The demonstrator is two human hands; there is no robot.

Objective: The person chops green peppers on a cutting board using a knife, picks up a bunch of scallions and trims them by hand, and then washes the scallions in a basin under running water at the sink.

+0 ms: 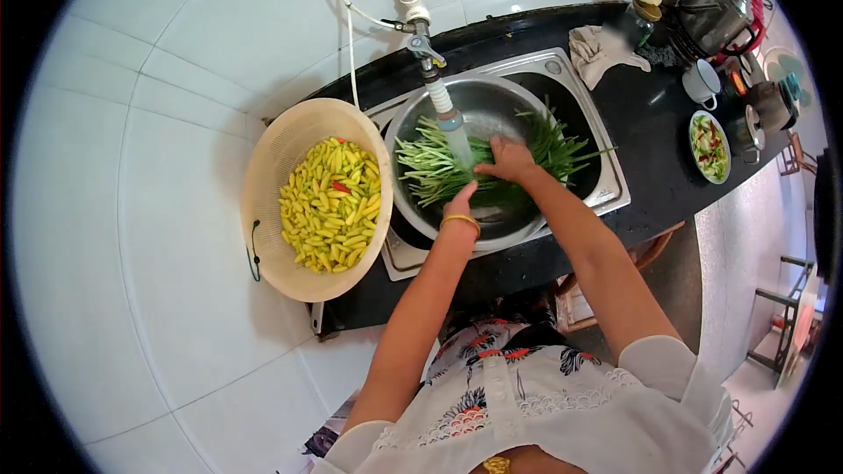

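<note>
A bundle of long green stalks with leafy ends [430, 162], perhaps chives, lies across a round metal basin [413, 211] in the sink. My left hand [459, 204] is at the near side of the bundle, closed on the stalks, with its fingers partly hidden beneath them. From above, my right hand [507, 161] grips the bundle near its middle, thumb toward the left. The tap's flexible spout [446, 105] points down onto the greens between my hands, and water appears to run from it.
Left of the sink, a large beige plastic basket [263, 211] holds yellow-green peppers [329, 211] and a red one. At right on the black counter [645, 140] are a cloth [601, 53], a white enamel mug [701, 82], a bowl of cut vegetables [709, 147] and pots [716, 9].
</note>
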